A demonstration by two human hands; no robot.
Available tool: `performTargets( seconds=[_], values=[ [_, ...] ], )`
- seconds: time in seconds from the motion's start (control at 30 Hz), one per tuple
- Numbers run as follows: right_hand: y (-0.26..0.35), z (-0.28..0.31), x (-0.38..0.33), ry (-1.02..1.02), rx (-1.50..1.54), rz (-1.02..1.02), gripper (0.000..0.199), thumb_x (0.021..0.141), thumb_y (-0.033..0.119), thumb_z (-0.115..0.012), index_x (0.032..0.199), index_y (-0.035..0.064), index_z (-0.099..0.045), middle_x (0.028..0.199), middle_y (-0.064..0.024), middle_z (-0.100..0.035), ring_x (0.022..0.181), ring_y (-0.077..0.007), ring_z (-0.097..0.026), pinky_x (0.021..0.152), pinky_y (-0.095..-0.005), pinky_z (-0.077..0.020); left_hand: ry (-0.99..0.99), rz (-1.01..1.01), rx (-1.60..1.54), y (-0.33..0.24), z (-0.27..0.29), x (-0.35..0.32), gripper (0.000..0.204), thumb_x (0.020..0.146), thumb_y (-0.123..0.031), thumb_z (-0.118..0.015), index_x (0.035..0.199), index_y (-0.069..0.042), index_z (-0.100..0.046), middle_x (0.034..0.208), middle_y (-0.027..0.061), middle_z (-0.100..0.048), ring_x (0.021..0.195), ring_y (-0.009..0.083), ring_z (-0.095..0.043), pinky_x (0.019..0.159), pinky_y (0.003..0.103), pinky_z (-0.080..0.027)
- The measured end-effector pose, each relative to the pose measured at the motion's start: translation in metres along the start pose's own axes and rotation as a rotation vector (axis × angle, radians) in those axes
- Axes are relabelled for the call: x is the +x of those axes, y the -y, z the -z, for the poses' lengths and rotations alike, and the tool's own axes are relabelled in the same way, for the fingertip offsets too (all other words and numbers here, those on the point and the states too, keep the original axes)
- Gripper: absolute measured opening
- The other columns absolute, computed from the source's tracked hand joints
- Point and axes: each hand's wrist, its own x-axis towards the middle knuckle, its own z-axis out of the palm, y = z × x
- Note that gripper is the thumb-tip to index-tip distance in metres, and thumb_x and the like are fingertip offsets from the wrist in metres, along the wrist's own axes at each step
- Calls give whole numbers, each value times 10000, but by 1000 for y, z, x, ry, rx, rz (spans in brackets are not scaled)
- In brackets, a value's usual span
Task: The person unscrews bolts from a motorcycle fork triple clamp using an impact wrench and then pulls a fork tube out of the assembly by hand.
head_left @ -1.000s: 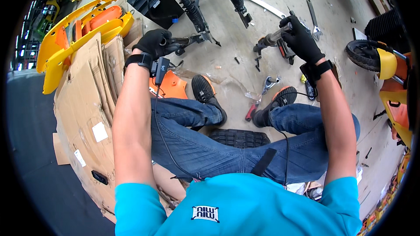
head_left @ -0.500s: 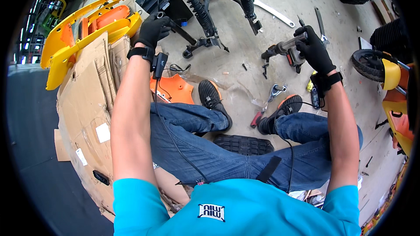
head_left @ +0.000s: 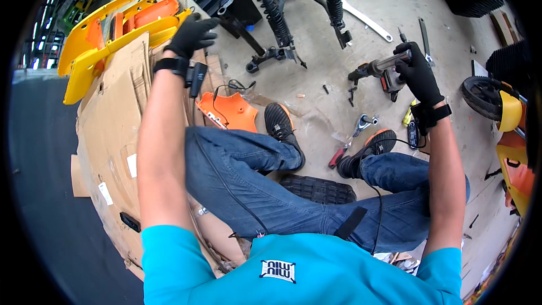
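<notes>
Sitting on the concrete floor [head_left: 316, 51] with the black suspension frame [head_left: 282, 17] just ahead for reach: yellow body panels [head_left: 96, 45] lie left of it, left hand [head_left: 192, 35] open and reaching toward them, right hand [head_left: 416, 73] right of it, gripping a power drill [head_left: 379, 70].

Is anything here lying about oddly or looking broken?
Nothing looks broken, but the floor is cluttered. A black frame with coil springs lies taken apart on the concrete, small bolts are scattered near the power tool in the right hand, and a ratchet wrench lies by the shoe. Flattened cardboard spreads untidily under the left hand.
</notes>
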Motion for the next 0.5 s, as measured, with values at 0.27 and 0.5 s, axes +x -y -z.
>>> performTargets(
  seconds=[0.27, 0.5],
  values=[
    [-30, 13, 7, -14, 23, -4, 256, 926, 135, -636, 1163, 93, -547, 870, -25, -591, 701, -95, -562, 578, -251, -477, 61, -445, -222, -20, 184, -144, 416, 1029, -269, -499, 1350, -4, -509, 1225, 155, -624, 1132, 273, -643, 984, 358, -532],
    [-30, 14, 16, 114, 1, -1, 252, 962, 98, -594, 1205, 47, -554, 916, -24, -601, 758, -92, -566, 675, -254, -485, -201, -166, 517, 99, 110, -272, 461, 918, -366, -659, 1199, -3, -606, 1030, 128, -692, 887, 261, -679, 818, 355, -529]
  ],
)
